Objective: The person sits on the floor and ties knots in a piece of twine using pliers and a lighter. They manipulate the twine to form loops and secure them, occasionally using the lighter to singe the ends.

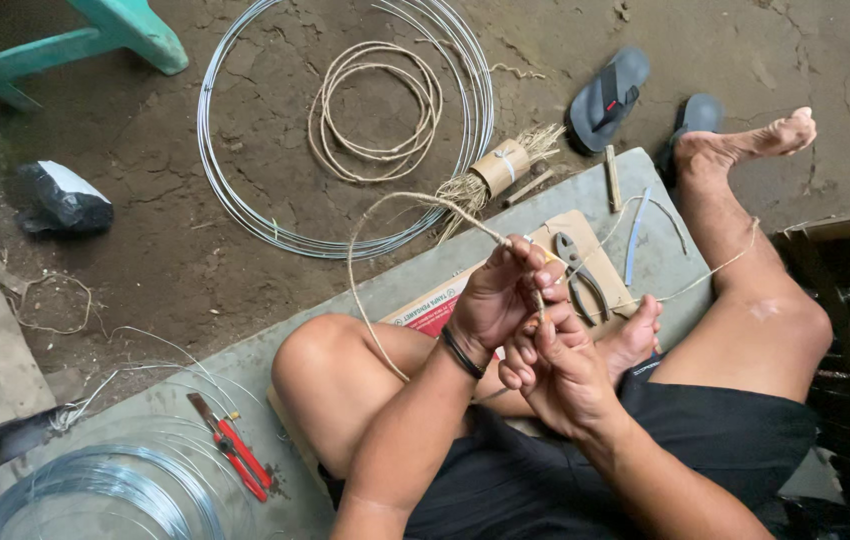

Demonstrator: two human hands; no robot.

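Above the grey pliers, the left hand and right hand both pinch shut on a thin, pale, looping rattan strand.

Seated cross-legged on a grey mat, the person pinches a tan fibre strand with the left hand above the right hand. Pliers lie on cardboard just beyond; wire coils rest on the dirt floor.
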